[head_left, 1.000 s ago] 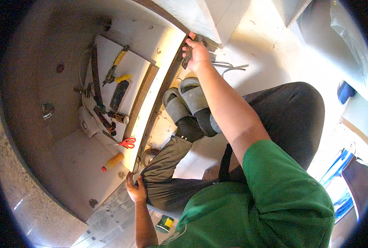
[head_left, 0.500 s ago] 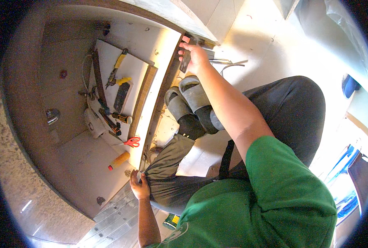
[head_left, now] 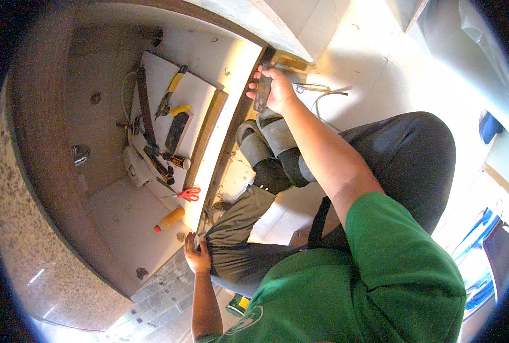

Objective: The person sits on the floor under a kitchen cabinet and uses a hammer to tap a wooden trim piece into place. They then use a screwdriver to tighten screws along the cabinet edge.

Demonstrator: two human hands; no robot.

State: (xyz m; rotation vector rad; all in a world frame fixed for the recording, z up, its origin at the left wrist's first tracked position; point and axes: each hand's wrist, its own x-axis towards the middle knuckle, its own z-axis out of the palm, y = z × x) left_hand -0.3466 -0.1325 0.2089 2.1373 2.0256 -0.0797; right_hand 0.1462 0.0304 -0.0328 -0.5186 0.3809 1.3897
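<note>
My right hand [head_left: 277, 90] is closed around a dark, flat rectangular piece [head_left: 262, 92], held upright beside the cabinet's front edge, above my dark slippers [head_left: 257, 146]. Its exact kind is unclear. Low on the left, my left hand [head_left: 198, 255] is beside my bent knee, at the cabinet's lower front edge. Thumb and fingers curl around something small and pale that I cannot make out. Inside the cabinet [head_left: 117, 206], near that hand, lie an orange-yellow tube with a red end [head_left: 170, 219] and red-handled scissors [head_left: 189, 194].
A white board [head_left: 160, 74] in the cabinet carries yellow-handled pliers [head_left: 173, 88], a dark block [head_left: 177, 131] and several dark tools. A white roll [head_left: 136, 167] lies beside it. Wood strips [head_left: 293, 62] and a thin cable [head_left: 330, 93] lie beyond my right hand. Speckled stone [head_left: 31, 246] borders the left.
The dark piece in my right hand has come slightly nearer, away from the far strips, and is turned more upright. My left hand stays by the knee. The whole view has shifted slightly.
</note>
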